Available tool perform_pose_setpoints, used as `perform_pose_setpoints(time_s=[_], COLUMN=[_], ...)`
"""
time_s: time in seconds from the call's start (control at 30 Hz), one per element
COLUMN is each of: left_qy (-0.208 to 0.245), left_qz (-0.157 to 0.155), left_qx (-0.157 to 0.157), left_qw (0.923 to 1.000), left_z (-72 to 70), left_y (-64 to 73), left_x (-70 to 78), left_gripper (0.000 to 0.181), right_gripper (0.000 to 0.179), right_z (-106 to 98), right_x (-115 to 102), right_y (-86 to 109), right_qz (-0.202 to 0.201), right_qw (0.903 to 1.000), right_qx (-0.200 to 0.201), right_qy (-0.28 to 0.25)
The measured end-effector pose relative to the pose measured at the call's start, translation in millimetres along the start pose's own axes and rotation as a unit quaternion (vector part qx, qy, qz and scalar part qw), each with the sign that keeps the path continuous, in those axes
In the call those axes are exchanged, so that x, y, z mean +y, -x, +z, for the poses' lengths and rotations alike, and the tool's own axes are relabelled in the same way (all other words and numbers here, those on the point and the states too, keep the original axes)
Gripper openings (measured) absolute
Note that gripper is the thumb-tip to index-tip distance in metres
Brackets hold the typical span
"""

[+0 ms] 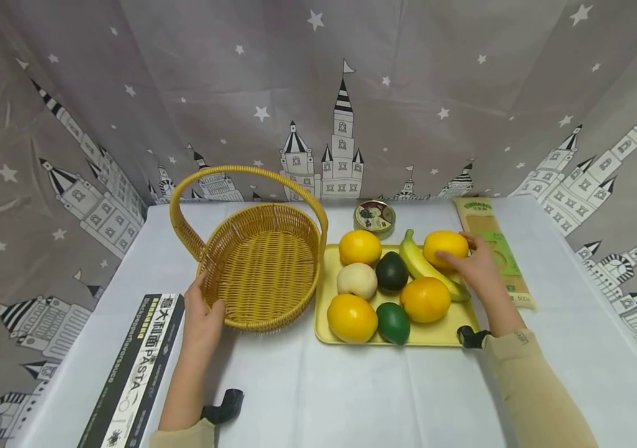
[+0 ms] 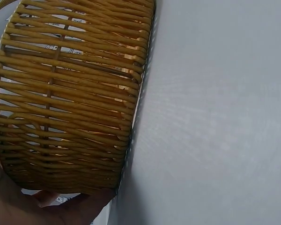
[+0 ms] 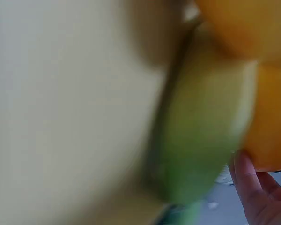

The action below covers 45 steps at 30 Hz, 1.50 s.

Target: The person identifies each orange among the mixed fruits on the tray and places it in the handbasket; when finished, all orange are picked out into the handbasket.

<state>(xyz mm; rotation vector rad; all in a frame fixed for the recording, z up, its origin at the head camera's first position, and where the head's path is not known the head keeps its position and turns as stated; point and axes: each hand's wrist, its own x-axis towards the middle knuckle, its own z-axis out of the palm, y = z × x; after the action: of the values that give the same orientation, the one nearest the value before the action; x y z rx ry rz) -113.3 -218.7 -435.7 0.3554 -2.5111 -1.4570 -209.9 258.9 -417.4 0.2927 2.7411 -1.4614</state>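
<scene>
A woven wicker basket (image 1: 265, 274) with a tall arched handle stands left of centre, and its inside is bare. My left hand (image 1: 203, 320) holds its near left side, thumb at the rim; the left wrist view shows fingers low against the woven wall (image 2: 65, 103). At the back right of a yellow tray (image 1: 430, 336), my right hand (image 1: 481, 264) grips a yellow-orange fruit (image 1: 446, 247) between thumb and fingers. Right beside that fruit lies a banana (image 1: 422, 267). The right wrist view is blurred, with the held fruit (image 3: 269, 122) against the fingers (image 3: 246, 173).
More yellow-orange fruits (image 1: 352, 318), a pale round fruit (image 1: 356, 280), a dark oval fruit (image 1: 392, 272) and a green one (image 1: 394, 323) share the tray. Behind it sits a round tin (image 1: 374, 216). A noodle packet (image 1: 494, 249) lies right, a pasta box (image 1: 134, 370) left.
</scene>
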Motion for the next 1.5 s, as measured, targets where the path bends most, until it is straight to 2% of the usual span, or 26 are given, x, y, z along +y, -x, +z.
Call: perform_pose_setpoints(time_s=[0.1,0.2,0.33,0.43,0.57,0.67,0.93,1.07,1.23,1.33,1.5], left_qy=[0.004,0.017,0.057,0.089,0.103,0.098,0.056,0.055,0.067,0.064,0.066], left_qz=[-0.007,-0.027,-0.072,-0.096,-0.106,-0.103,-0.077,-0.075,-0.081,-0.086,-0.081], left_qx=[-0.002,-0.008,-0.033,-0.058,-0.079,-0.082,-0.088,-0.081,-0.078,-0.081,-0.084], left_qw=[1.0,0.9995,0.9952,0.9896,0.9859,0.9865,0.9916,0.9924,0.9914,0.991,0.9909], left_z=[-2.0,-4.8,-8.6,-12.1,-16.2,-17.8,-20.3,-17.7,-15.7,-16.4,-18.5], left_y=[1.7,2.6,1.8,1.0,0.2,-0.4,0.2,-1.2,-1.7,-0.4,-0.5], left_x=[1.0,1.4,0.7,0.1,-1.3,-3.0,-6.3,-7.8,-8.6,-9.1,-8.3], left_gripper=[0.071,0.072,0.076,0.079,0.078,0.077,0.075,0.074,0.075,0.076,0.075], right_gripper=[0.091,0.087,0.078,0.073,0.073,0.074,0.072,0.075,0.075,0.076,0.078], right_z=[-0.9,0.2,9.1,22.2,49.6,74.0,140.4,170.5,197.6,209.6,223.8], right_x=[-13.7,-38.5,-69.8,-84.3,-103.3,-117.6,-148.1,-159.2,-164.8,-164.6,-167.4], right_y=[10.1,29.6,56.3,69.8,86.0,97.6,121.8,121.7,108.0,99.7,93.5], right_qz=[-0.018,-0.05,-0.097,-0.122,-0.145,-0.163,-0.208,-0.225,-0.238,-0.245,-0.254], right_qw=[0.9995,0.9979,0.9921,0.9856,0.9732,0.9634,0.9455,0.9491,0.9566,0.9546,0.9479], right_qx=[0.014,0.004,-0.039,-0.079,-0.144,-0.18,-0.218,-0.201,-0.168,-0.165,-0.169], right_qy=[-0.023,-0.04,-0.069,-0.087,-0.106,-0.114,-0.123,-0.09,-0.014,0.038,0.093])
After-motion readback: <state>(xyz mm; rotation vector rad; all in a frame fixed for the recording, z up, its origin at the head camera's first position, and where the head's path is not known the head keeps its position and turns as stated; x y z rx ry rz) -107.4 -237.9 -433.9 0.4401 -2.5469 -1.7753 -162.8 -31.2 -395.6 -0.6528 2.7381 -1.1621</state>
